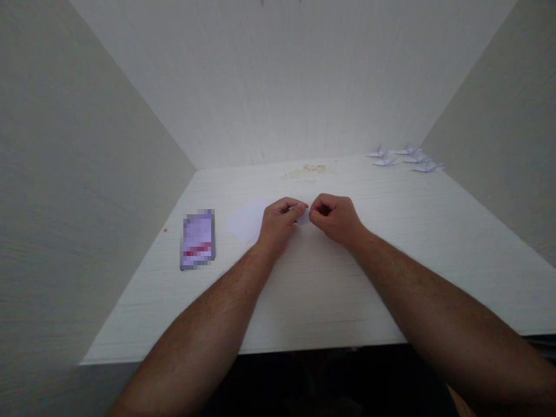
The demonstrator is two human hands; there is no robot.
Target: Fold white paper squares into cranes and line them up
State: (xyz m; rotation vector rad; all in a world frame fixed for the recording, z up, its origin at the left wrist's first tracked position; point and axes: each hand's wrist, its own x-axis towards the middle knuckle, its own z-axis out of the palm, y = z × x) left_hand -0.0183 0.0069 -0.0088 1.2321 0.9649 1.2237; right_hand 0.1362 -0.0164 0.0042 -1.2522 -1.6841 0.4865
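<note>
On our white table [330,307] we have paper birds [428,168] at two o'clock, a yellowish stain [314,168] at twelve, white paper [244,221] at ten, and a pixelated purple object [198,231] at nine.

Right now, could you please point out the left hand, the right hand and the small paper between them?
Left hand [279,224], head view: back of the hand.
Right hand [337,219], head view: back of the hand.
Small paper [303,218], head view: white part showing between the fingers.

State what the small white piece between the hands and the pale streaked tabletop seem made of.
Small white piece: probably matte paper; it looks thin, without shine. Pale streaked tabletop: wood or wood-look laminate, dull finish; grain-like streaks fit either.
</note>
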